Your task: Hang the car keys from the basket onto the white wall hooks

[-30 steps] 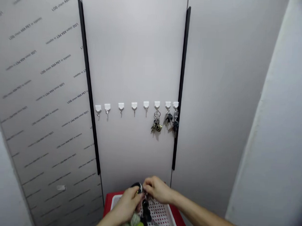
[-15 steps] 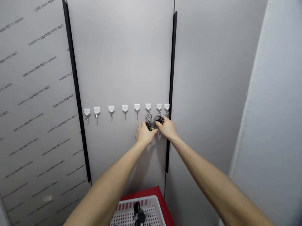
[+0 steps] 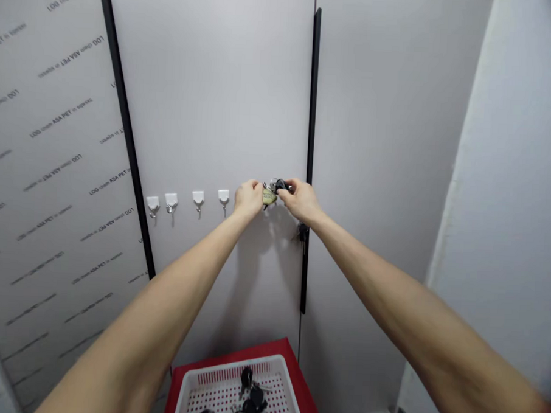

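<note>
In the head view, both bare hands were raised against a pale cabinet door (image 3: 207,106), close together with a small gap between their fingertips. The left hand (image 3: 249,198) was nearly closed, thumb and fingers drawn in at the edge of a brass-coloured key fob (image 3: 269,198); how firmly it gripped was hidden. The right hand (image 3: 302,200) pinched a black-headed key (image 3: 282,185) between thumb and fingertips, just above and beside the fob, in the space between the hands. Part of a white piece showed behind that key, too covered to make out fully.

To the left of the left hand, four white adhesive hooks (image 3: 198,198) were spaced along the door in a row, with nothing hung on them. Just below the right hand, a bunch of black-headed keys (image 3: 302,233) hung in front of a long black door handle (image 3: 311,135). A second black door handle (image 3: 126,127) slanted down well to the left of the left hand, beside a panel printed with lettering (image 3: 58,160).

Well below both hands, a white perforated basket (image 3: 289,383) sat on a red surface (image 3: 301,390), holding several loose black-headed keys (image 3: 253,403).
</note>
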